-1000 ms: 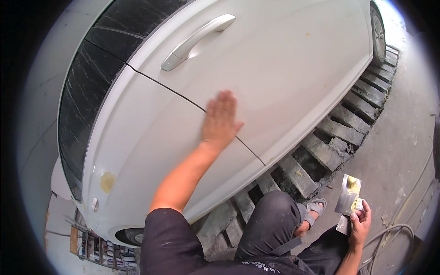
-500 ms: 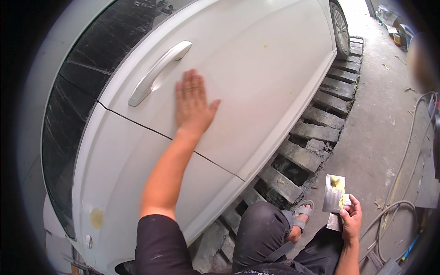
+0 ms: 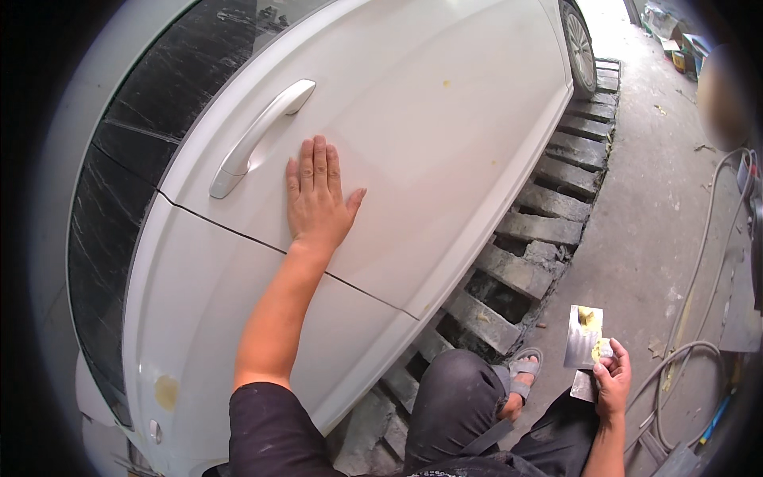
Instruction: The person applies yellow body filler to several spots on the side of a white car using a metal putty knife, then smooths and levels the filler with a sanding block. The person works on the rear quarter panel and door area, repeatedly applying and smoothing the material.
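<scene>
My left hand (image 3: 319,195) lies flat on the white car door (image 3: 413,167), fingers stretched out and thumb apart. It rests just beside the silver door handle (image 3: 262,139), without touching it. At the lower right, my right hand (image 3: 613,377) grips metal putty spreaders. A larger rectangular spreader (image 3: 582,342) stands upright from the fingers, with yellow putty (image 3: 589,319) smeared on it. A smaller metal blade (image 3: 584,385) shows below it in the same hand. Small yellowish spots mark the door, and a larger yellow patch (image 3: 166,392) is on the panel at the lower left.
Beside the car runs a floor channel covered by grey slats (image 3: 548,229), with gaps between them. A hose (image 3: 699,262) loops across the concrete floor on the right. Clutter (image 3: 675,40) lies at the far right, past the front wheel (image 3: 580,49).
The view has shifted slightly, so the car sits a little lower and further left. My left hand, blurred by motion before, now shows sharply at nearly the same spot. My right hand keeps its hold.
</scene>
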Demonstrator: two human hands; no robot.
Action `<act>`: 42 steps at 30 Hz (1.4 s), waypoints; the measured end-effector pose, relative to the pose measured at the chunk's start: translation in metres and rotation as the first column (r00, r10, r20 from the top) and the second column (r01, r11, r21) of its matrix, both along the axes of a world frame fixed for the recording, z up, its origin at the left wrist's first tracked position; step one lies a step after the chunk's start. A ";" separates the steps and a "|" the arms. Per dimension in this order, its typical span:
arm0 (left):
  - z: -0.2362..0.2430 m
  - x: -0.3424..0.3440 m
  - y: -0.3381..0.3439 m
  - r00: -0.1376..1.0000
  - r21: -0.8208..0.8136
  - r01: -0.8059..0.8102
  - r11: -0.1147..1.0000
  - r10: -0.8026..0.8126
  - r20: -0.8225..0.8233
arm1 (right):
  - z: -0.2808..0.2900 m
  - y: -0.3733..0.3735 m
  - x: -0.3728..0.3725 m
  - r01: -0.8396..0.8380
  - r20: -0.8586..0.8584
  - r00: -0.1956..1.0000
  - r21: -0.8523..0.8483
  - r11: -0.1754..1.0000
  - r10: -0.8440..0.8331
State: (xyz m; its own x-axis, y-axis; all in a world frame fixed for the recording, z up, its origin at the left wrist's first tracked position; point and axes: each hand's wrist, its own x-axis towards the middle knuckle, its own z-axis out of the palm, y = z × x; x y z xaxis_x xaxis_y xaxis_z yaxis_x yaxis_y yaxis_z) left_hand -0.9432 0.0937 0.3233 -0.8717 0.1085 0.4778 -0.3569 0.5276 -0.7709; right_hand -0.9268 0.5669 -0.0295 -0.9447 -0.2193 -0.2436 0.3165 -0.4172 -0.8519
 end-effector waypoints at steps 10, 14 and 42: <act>-0.003 0.016 0.015 0.999 -0.009 0.010 1.000 -0.010 0.033 | -0.010 -0.002 -0.010 -0.035 0.009 0.999 0.000 0.999 0.035; 0.001 0.002 0.017 0.999 0.009 -0.023 1.000 0.023 0.035 | -0.012 -0.004 -0.014 -0.063 0.018 0.998 -0.018 0.998 0.064; -0.026 -0.021 0.025 0.999 0.035 0.033 0.999 -0.033 0.010 | -0.019 -0.010 -0.024 -0.069 0.052 0.996 0.041 0.997 0.067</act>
